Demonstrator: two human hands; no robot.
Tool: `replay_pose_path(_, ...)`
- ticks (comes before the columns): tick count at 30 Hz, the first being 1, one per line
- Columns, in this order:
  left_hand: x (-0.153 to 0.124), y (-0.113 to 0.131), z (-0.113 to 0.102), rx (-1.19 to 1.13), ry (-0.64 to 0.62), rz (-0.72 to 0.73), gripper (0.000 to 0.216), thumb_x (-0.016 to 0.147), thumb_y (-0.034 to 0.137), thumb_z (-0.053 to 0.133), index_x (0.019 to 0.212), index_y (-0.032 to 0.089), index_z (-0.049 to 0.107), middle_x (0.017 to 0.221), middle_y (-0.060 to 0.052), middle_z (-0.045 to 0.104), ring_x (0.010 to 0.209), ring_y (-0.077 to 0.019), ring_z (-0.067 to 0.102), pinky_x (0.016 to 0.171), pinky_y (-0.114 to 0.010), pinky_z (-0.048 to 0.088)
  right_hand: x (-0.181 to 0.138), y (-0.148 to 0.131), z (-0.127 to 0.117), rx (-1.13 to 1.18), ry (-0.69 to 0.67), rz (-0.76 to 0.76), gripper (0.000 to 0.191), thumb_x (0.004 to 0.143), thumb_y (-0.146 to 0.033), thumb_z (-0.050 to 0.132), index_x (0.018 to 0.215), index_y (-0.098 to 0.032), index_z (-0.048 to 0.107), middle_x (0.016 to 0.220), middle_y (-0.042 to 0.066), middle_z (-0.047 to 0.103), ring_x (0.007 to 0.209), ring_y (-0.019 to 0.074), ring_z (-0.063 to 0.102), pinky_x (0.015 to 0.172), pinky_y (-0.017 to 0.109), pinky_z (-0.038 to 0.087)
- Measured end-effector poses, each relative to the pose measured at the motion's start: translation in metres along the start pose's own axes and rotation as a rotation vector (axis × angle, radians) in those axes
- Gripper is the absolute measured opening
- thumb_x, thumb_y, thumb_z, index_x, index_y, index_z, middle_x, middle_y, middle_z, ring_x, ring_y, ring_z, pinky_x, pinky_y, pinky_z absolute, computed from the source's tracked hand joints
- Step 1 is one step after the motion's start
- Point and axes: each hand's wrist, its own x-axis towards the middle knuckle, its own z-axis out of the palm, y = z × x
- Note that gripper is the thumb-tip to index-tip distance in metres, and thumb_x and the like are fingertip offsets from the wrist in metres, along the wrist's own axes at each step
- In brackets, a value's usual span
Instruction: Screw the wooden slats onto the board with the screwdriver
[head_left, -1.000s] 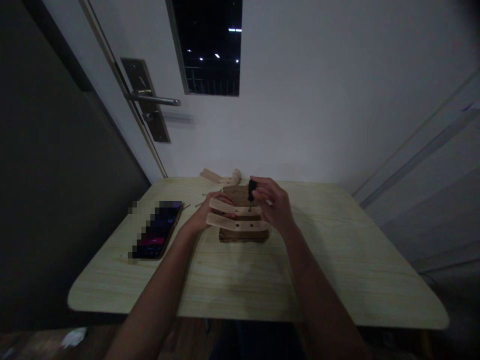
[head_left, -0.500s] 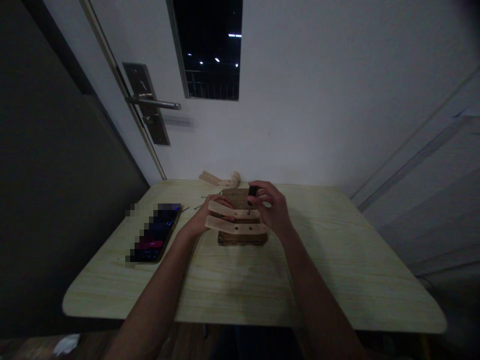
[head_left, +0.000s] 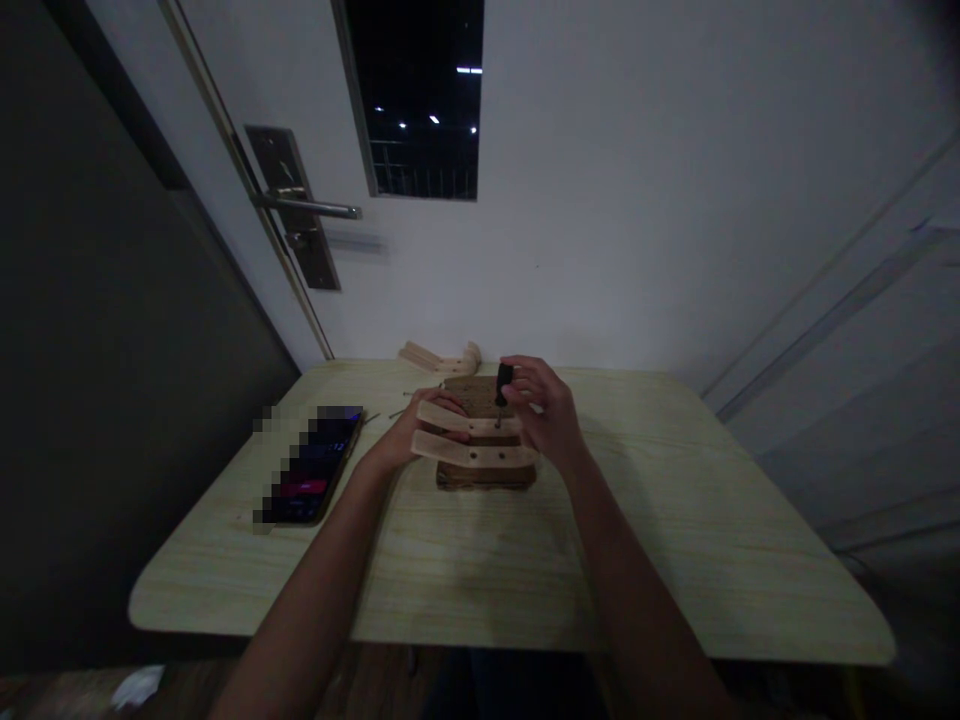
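A dark brown wooden block lies near the middle of the pale table, with two light wooden slats across its top. My left hand presses on the farther slat, fingers curled over it. My right hand is closed on a small screwdriver with a black handle, held upright with its tip down on the farther slat.
A phone with a lit screen lies left of the block. More light wooden pieces and a few small screws lie at the table's far edge. A door with a metal handle and a white wall stand behind.
My right hand has turned a little on the screwdriver handle, which now stands taller above the fingers. The left hand and the slats have stayed in place.
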Motion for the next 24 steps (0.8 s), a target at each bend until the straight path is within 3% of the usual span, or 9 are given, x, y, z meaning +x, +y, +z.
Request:
replay_pose_path(8, 0.0004, 0.0027, -0.0005, 0.021, -0.001, 0.029, 0.039, 0.058, 0.041, 0.092, 0.087, 0.02, 0.076, 0.099, -0.007, 0.07, 0.093, -0.0227, 0.065, 0.087, -0.036, 0.055, -0.0004, 0.001, 0.0015, -0.045, 0.021, -0.01, 0.033, 0.085, -0.045, 0.07, 0.113, -0.028, 0.066, 0.113, 0.004, 0.071, 0.081, 0.0142, 0.069, 0.063, 0.028, 0.06)
replay_pose_path(17, -0.0009, 0.007, 0.0009, 0.001, 0.005, 0.011, 0.041, 0.058, 0.043, 0.091, 0.088, 0.019, 0.075, 0.1, -0.006, 0.069, 0.095, -0.0221, 0.065, 0.089, -0.035, 0.054, -0.0018, 0.0005, -0.0006, -0.032, -0.046, -0.058, 0.035, 0.094, -0.046, 0.059, 0.123, -0.027, 0.062, 0.113, 0.007, 0.072, 0.1, 0.0192, 0.072, 0.081, 0.036, 0.062)
replay_pose_path(21, 0.0002, 0.0048, 0.0003, 0.003, 0.021, -0.005, 0.042, 0.054, 0.043, 0.093, 0.085, 0.02, 0.076, 0.099, -0.007, 0.069, 0.095, -0.0234, 0.064, 0.087, -0.036, 0.054, -0.0003, 0.0005, 0.0006, -0.045, -0.001, -0.019, 0.038, 0.089, -0.045, 0.065, 0.122, -0.027, 0.062, 0.102, 0.004, 0.071, 0.083, 0.0156, 0.071, 0.066, 0.029, 0.061)
replay_pose_path(24, -0.0003, 0.0034, -0.0003, 0.005, 0.014, -0.004, 0.042, 0.055, 0.043, 0.093, 0.087, 0.021, 0.076, 0.102, -0.008, 0.069, 0.096, -0.0238, 0.064, 0.087, -0.037, 0.054, 0.0001, -0.0001, 0.0004, -0.058, 0.028, 0.001, 0.039, 0.085, -0.044, 0.07, 0.12, -0.028, 0.063, 0.105, 0.003, 0.07, 0.077, 0.0134, 0.067, 0.059, 0.025, 0.059)
